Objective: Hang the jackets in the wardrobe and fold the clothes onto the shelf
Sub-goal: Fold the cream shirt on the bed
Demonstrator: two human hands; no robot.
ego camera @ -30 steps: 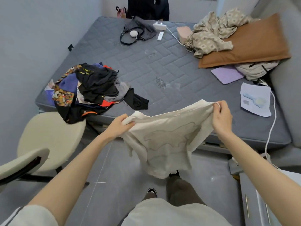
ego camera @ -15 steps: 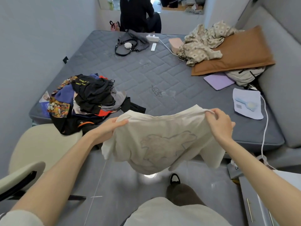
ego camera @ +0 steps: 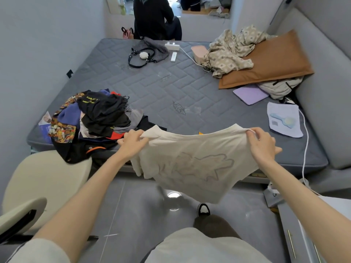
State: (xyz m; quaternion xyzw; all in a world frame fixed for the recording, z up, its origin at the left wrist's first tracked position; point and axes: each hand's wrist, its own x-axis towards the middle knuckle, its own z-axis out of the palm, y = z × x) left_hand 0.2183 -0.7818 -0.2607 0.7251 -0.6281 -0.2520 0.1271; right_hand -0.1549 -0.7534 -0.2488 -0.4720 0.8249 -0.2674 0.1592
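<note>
A cream T-shirt with a faint outlined print hangs spread in the air over the foot of the grey mattress. My left hand grips its left top corner. My right hand pinches its right top corner. The lower part of the shirt sags over the dark floor. A pile of mixed clothes, black, blue, red and patterned, lies on the mattress's near left corner, just left of my left hand. No wardrobe or shelf shows in this view.
A cream chair stands at the lower left. The mattress bears a black bag, a beige blanket, a brown pillow, a purple pad and a brush on cloth. A person in black sits beyond it. A white cable hangs right.
Both hands have lifted the shirt and moved it forward toward the mattress, stretching its top edge wider. My view has tilted up, showing more of the room's far end.
</note>
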